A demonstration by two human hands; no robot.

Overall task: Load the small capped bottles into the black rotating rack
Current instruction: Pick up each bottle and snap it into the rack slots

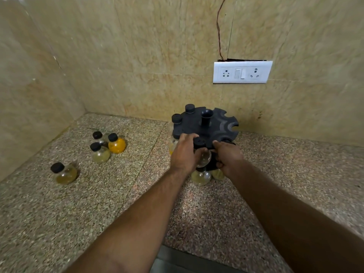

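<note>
Both forearms reach in from the near edge across the speckled granite counter (59,223) toward the black rotating rack (216,125), which stands close to the back wall. At the rack's near rim the left hand (185,152) is curled around a clear round bottle (203,157) with a black cap, its neck at one of the notches in the top disc; the fingers wrap over the cap side and the thumb lies against the glass. The right hand (228,158) grips the rack's near-right edge, fingers closed over the disc's rim. Two capped bottles (189,108) already hang in slots on the far-left side, and pale bottles (200,177) sit low at the rack's foot, partly hidden by both hands. Several notches on the right side stand open around the centre post (206,118).

Left of the rack, well apart, three loose bottles cluster together, one filled with orange powder (117,143); a fourth bottle (64,173) stands alone nearer the left wall. A white socket plate (242,72) is fixed to the tiled wall above.
</note>
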